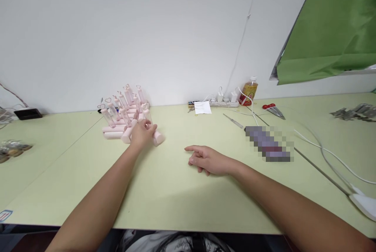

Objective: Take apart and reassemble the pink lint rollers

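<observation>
My left hand (143, 132) is at the near right side of a cluster of pink items. Its fingers are bent around a clear and pink tube (147, 115) that stands upright. Beside its fingertips lies a pink cylinder (158, 138). Several pink cylinders (114, 129) lie stacked to the left, and among them stand several clear pink tubes with heart-shaped tops (108, 116). Over the middle of the table, my right hand (205, 160) holds nothing, with its index finger stretched out to the left and the other fingers loosely curled.
On the pale green table (164, 197), a power strip (225, 103), white paper (202, 107) and bottle (249, 92) stand along the wall. A thin tool (233, 121), red-handled snips (273, 110), a pixelated object (268, 144) and white cables (331, 151) lie to the right.
</observation>
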`<state>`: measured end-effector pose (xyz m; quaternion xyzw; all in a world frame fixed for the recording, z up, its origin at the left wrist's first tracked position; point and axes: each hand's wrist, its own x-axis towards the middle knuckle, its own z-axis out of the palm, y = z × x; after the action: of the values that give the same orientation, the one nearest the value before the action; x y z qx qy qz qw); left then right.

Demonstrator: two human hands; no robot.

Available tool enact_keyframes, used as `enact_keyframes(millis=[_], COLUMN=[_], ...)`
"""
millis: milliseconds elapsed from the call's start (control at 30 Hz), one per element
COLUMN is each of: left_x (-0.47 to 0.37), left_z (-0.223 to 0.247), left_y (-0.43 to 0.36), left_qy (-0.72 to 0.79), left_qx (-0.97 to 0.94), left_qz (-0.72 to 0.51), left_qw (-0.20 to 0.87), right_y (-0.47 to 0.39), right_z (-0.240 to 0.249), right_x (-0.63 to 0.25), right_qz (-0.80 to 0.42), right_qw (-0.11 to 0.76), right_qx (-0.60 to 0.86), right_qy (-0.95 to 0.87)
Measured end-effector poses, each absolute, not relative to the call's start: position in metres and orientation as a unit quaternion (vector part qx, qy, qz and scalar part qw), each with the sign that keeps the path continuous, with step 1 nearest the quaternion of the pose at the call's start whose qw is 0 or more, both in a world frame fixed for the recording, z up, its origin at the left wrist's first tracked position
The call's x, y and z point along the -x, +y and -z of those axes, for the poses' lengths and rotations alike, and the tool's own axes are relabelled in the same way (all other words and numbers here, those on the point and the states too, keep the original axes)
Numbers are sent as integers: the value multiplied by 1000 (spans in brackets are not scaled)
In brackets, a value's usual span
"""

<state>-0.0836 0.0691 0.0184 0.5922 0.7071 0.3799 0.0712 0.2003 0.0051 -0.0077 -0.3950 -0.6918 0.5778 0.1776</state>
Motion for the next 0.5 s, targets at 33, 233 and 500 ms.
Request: enact_keyframes(millis=[33,233,500], left_x=[88,112,108], left_z=[-21,-32,-42], left_y=[70,73,66], left_qy=[721,780,820], left_qx=[-590,-564,-515], left_qz=[-360,-269,-248], left_qw=[55,16,-31], right_y=[5,4,3], right_z=[8,6,4], right_x=[-200,-200,-203], right_qz=[-575,-564,-560], right_qw=[176,163,143], right_qx=[395,396,395], right_qy=[-694,-706,-714])
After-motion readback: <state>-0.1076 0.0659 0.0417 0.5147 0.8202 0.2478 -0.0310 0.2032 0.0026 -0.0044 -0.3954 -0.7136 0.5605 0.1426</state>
